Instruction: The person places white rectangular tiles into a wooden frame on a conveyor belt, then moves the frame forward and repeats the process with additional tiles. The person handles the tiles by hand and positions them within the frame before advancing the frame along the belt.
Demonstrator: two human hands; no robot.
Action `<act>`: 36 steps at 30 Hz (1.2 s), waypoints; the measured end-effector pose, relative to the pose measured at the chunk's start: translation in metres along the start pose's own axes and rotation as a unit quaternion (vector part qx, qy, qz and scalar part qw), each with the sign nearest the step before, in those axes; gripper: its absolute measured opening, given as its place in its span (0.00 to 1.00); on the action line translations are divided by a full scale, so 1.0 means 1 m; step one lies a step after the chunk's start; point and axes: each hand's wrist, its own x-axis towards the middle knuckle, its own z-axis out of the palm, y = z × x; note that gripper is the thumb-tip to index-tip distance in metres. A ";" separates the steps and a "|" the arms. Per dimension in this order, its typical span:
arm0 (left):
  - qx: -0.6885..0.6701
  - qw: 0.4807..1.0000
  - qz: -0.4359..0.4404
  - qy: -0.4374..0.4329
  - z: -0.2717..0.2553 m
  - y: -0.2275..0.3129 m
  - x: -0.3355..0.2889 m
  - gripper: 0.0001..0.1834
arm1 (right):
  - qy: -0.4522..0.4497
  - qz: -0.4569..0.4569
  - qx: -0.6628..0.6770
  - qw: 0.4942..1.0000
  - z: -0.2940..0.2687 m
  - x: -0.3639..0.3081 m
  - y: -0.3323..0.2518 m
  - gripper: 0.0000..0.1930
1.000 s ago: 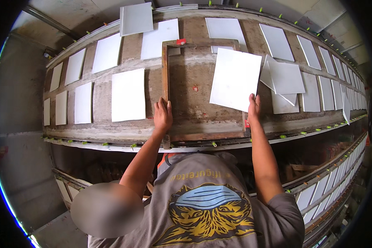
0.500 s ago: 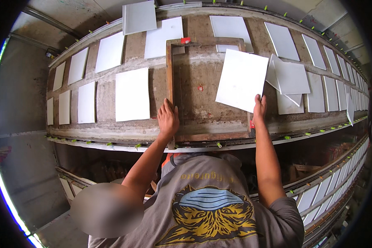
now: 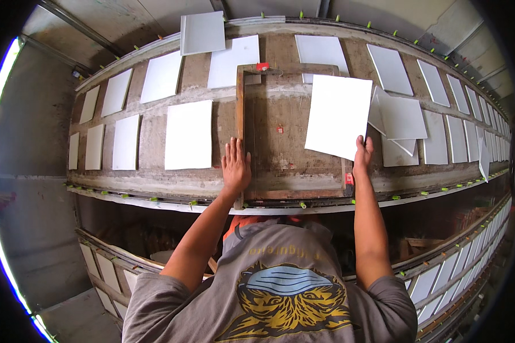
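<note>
A wooden frame (image 3: 240,108) with a see-through middle lies on the long brown table in front of me. My left hand (image 3: 236,167) rests along its left bar, fingers stretched and lying flat. Above the frame's right side, a blank white sheet (image 3: 339,117) is held at its lower right corner by my right hand (image 3: 363,155), thumb and fingers closed on the edge. The sheet covers most of the frame's right bar. Red tape pieces (image 3: 262,67) mark the frame's top left corner and its lower right.
White sheets (image 3: 189,134) lie in two rows along the table (image 3: 212,183). Several loose ones (image 3: 402,117) overlap to the right of the held sheet. Green clips (image 3: 193,203) line the table's near rail. Below me is another rail with white sheets (image 3: 426,283).
The white sheet has turned slightly and stands straighter in my right hand. My left hand stays at the left bar, its fingers now more extended. The whole view has shifted a little.
</note>
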 end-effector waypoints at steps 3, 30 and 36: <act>0.002 1.000 -0.002 0.001 -0.002 0.003 -0.001 0.35 | -0.064 -0.078 -0.007 0.995 0.002 0.008 -0.033 0.13; -0.039 0.999 -0.015 -0.003 -0.005 0.003 -0.002 0.34 | -0.344 -0.500 -0.464 0.645 0.237 -0.041 -0.158 0.18; -0.068 0.997 -0.023 0.001 -0.005 0.001 -0.003 0.33 | -0.147 -0.087 -0.510 0.843 0.176 -0.054 -0.108 0.46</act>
